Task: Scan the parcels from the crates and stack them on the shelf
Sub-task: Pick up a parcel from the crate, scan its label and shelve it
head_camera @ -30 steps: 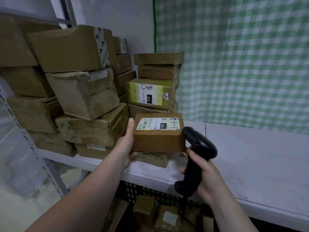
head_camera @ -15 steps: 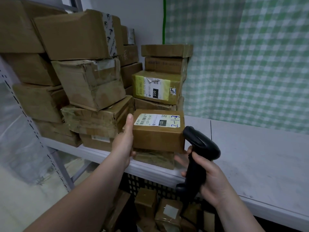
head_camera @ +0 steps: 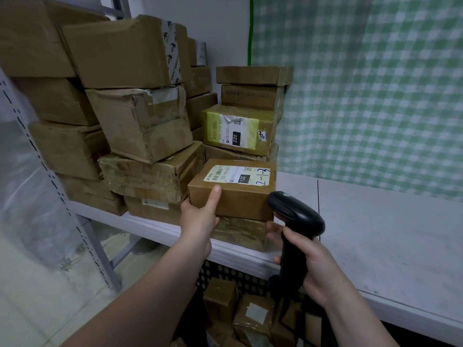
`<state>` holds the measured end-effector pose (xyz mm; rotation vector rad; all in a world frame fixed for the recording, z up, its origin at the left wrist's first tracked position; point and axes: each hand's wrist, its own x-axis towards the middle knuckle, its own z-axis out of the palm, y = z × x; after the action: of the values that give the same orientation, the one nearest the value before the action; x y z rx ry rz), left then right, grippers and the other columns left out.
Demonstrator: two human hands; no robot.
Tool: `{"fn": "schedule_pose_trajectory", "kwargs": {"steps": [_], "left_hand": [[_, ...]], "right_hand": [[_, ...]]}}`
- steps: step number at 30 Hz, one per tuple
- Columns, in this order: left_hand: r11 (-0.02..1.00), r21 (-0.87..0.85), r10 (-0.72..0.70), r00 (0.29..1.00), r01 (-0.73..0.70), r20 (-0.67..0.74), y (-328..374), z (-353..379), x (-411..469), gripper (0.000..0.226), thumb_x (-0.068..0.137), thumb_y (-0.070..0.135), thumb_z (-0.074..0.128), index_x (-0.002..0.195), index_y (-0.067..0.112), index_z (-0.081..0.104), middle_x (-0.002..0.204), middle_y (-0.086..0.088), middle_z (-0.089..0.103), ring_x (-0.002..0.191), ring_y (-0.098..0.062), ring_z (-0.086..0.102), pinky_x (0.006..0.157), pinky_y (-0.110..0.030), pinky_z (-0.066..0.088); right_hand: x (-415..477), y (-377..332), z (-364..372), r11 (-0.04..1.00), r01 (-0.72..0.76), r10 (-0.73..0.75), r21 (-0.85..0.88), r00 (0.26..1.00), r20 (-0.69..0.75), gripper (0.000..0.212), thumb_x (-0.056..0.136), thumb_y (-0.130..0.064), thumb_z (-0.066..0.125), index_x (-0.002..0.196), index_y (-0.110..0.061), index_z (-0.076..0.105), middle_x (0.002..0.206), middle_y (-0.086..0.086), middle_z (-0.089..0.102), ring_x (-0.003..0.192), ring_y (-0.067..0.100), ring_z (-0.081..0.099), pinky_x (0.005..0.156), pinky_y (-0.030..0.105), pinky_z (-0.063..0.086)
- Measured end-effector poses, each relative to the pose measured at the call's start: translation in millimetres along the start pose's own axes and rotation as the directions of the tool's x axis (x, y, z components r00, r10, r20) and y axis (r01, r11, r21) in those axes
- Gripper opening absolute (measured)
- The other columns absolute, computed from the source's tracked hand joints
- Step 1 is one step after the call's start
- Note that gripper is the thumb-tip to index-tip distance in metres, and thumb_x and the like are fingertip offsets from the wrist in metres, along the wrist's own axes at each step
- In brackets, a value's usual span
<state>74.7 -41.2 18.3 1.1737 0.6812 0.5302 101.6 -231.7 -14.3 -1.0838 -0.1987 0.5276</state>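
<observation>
Left hand [head_camera: 200, 219] grips parcel [head_camera: 233, 196] (atop a box [head_camera: 240, 234]) — thumb now on front — right hand [head_camera: 317, 269] clasps scanner [head_camera: 297, 216].

The white label [head_camera: 236, 174] atop the brown parcel [head_camera: 233, 196] reads "122-12-007", with "122" in a black box and "2-1-3" handwritten in blue beside it, while the yellow-labelled parcel [head_camera: 265, 126] behind it shows "220-220" and "220" in a black box.

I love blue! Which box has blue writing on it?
The 122 box that the left hand holds: blue handwritten numbers on its white label. The yellow-taped 220 box above has only a black scribble.
</observation>
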Motion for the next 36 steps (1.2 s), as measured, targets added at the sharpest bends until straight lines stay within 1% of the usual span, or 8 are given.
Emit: {"fn": "schedule_pose_trajectory", "kwargs": {"steps": [4, 7, 11, 20, 25, 29, 34, 36], "left_hand": [[0.998, -0.052, -0.048, 0.997, 0.045, -0.053, 2, 5, 5, 0.077, 0.076, 0.046, 0.075, 0.136, 0.010, 0.043, 0.117, 0.001, 0.053, 0.096, -0.015, 0.056, 0.099, -0.037, 0.050], [0.995, -0.061, -0.081, 0.990, 0.074, -0.117, 3, 8, 7, 0.071, 0.075, 0.050, 0.075, 0.127, 0.009, 0.049, 0.101, 0.001, 0.057, 0.081, -0.013, 0.056, 0.089, -0.033, 0.053], [0.991, -0.073, -0.120, 0.978, 0.109, -0.168, 4, 8, 7, 0.073, 0.073, 0.055, 0.075, 0.125, 0.009, 0.049, 0.104, -0.002, 0.058, 0.092, -0.021, 0.059, 0.093, -0.038, 0.052], [0.937, 0.319, -0.142, 0.990, 0.140, -0.018, -30, -44, -7, 0.018, 0.088, 0.022, 0.067, 0.102, 0.011, 0.064, 0.087, -0.004, 0.059, 0.078, -0.016, 0.057, 0.071, -0.031, 0.054], [0.648, 0.761, -0.119, 0.983, -0.030, 0.140, -73, -97, -6, 0.003, 0.089, 0.015, 0.064, 0.090, 0.014, 0.066, 0.089, -0.006, 0.065, 0.077, -0.020, 0.060, 0.065, -0.030, 0.049], [0.222, 0.966, -0.336, 0.920, -0.129, 0.200, -127, -131, -9, 0.035, 0.090, 0.025, 0.063, 0.123, 0.011, 0.061, 0.118, -0.005, 0.062, 0.110, -0.022, 0.058, 0.075, -0.022, 0.040], [-0.081, 0.983, -0.553, 0.828, -0.165, 0.093, -193, -155, -25, 0.082, 0.084, 0.052, 0.063, 0.150, 0.023, 0.023, 0.149, -0.014, 0.026, 0.135, -0.037, 0.030, 0.107, -0.044, 0.037], [-0.085, 0.995, -0.537, 0.844, -0.056, 0.001, -214, -168, -27, 0.113, 0.075, 0.054, 0.073, 0.154, 0.028, -0.004, 0.153, -0.023, 0.012, 0.138, -0.042, 0.026, 0.109, -0.050, 0.037]], "right_hand": [[-1, 0, 0, 1.000, 0.008, -0.008, -0.013, 1.000, 0.011, 0.069, 0.039, -0.042, 0.094, 0.103, -0.024, 0.075, 0.116, 0.009, 0.070, 0.113, 0.023, 0.064, 0.057, 0.028, 0.055], [-3, -2, 1, 1.000, 0.007, -0.007, 0.009, 0.999, -0.032, 0.068, 0.056, -0.032, 0.085, 0.118, -0.018, 0.062, 0.107, 0.002, 0.073, 0.112, 0.028, 0.064, 0.057, 0.028, 0.055], [-6, -6, 1, 0.999, 0.033, -0.033, -0.006, 0.999, -0.034, 0.069, 0.057, -0.032, 0.081, 0.121, -0.018, 0.059, 0.101, -0.006, 0.075, 0.109, 0.025, 0.065, 0.058, 0.028, 0.054], [-28, -3, -24, 0.926, 0.029, -0.017, -0.376, 0.999, 0.034, 0.074, 0.039, -0.047, 0.090, 0.101, -0.013, 0.071, 0.094, 0.009, 0.069, 0.080, 0.018, 0.066, 0.060, 0.027, 0.051], [-50, 14, -26, 0.831, -0.126, 0.223, -0.542, 0.968, 0.117, 0.043, 0.054, -0.035, 0.085, 0.091, -0.018, 0.074, 0.083, 0.011, 0.068, 0.070, 0.018, 0.061, 0.059, 0.025, 0.050], [-55, 35, -20, 0.702, -0.172, 0.341, -0.691, 0.933, 0.113, 0.019, 0.080, -0.011, 0.074, 0.098, -0.012, 0.068, 0.071, -0.005, 0.066, 0.070, 0.014, 0.061, 0.062, 0.026, 0.049], [-53, 57, -10, 0.568, -0.171, 0.442, -0.805, 0.888, 0.123, 0.007, 0.085, -0.014, 0.071, 0.090, -0.016, 0.067, 0.059, -0.007, 0.061, 0.060, 0.007, 0.057, 0.056, 0.021, 0.045], [-51, 61, -9, 0.538, -0.183, 0.475, -0.823, 0.872, 0.117, 0.009, 0.085, -0.016, 0.071, 0.092, -0.018, 0.066, 0.057, -0.009, 0.061, 0.058, 0.003, 0.057, 0.055, 0.019, 0.045]]}}
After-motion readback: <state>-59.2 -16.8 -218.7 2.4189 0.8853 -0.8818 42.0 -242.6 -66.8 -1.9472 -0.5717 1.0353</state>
